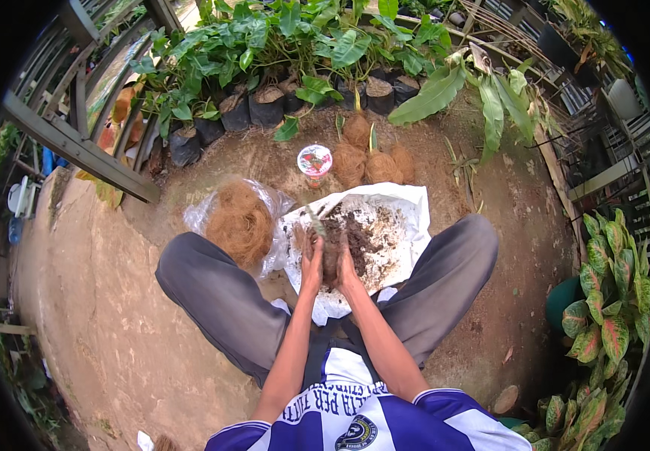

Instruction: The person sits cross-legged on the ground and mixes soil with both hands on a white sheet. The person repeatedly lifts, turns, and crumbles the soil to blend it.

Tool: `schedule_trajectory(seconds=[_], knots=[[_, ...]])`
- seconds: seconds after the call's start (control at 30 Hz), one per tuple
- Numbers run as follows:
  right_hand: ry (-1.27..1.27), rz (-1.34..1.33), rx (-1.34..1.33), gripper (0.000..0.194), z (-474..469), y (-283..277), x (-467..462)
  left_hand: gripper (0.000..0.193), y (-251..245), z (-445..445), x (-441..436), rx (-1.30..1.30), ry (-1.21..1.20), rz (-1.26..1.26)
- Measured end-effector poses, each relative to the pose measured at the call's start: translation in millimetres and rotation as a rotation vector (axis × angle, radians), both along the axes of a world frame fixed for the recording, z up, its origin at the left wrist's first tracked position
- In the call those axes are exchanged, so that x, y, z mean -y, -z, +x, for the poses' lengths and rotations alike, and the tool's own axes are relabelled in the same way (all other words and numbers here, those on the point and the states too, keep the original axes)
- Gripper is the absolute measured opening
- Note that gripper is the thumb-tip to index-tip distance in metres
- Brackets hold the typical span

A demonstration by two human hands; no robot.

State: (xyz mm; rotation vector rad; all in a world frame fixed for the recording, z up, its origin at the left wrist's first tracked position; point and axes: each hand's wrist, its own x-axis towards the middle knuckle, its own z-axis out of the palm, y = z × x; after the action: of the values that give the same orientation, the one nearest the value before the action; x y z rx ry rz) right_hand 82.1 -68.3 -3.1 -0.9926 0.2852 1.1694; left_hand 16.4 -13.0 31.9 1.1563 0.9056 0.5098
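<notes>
My left hand (312, 264) and my right hand (347, 265) cup a clump of dark soil (330, 256) between their palms. A slim mottled green leaf (316, 221), blurred, sticks up from the clump's far side. Beneath lies a white sheet (412, 209), smeared and crumbled over with loose soil (367, 242). Left of the sheet, a heap of brown coconut fibre (240, 222) rests on a clear plastic bag (280, 197). Several fibre-wrapped balls (382, 167) sit beyond the sheet, some with a leaf poking out. The underside of the clump is hidden.
A printed plastic cup (314, 162) stands just beyond the sheet. Leafy plants in black grow bags (266, 110) line the far side. A slatted frame (85, 149) leans in at left. Patterned foliage plants (612, 293) grow at right. My bent knees flank the sheet.
</notes>
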Motion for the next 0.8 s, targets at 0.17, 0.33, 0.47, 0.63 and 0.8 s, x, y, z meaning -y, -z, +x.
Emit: schedule_trajectory(seconds=[0.17,0.33,0.47,0.63,0.8], knots=[[0.0,0.085,0.368,0.069,-3,9,-9,0.047,-6,6,9,0.14,-0.044,0.022],[0.077,-0.054,0.489,0.058,-7,1,-8,0.043,11,6,17,-0.061,-0.177,-0.011],[-0.027,-0.225,0.525,0.044,15,12,10,0.068,15,2,-1,-0.396,-0.381,0.141],[-0.237,-0.958,0.885,0.069,6,55,30,0.067,7,0,-8,-0.466,-0.483,0.093],[-0.61,-1.025,1.091,0.093,-19,63,37,0.036,21,-2,-3,0.107,-0.298,-0.243]])
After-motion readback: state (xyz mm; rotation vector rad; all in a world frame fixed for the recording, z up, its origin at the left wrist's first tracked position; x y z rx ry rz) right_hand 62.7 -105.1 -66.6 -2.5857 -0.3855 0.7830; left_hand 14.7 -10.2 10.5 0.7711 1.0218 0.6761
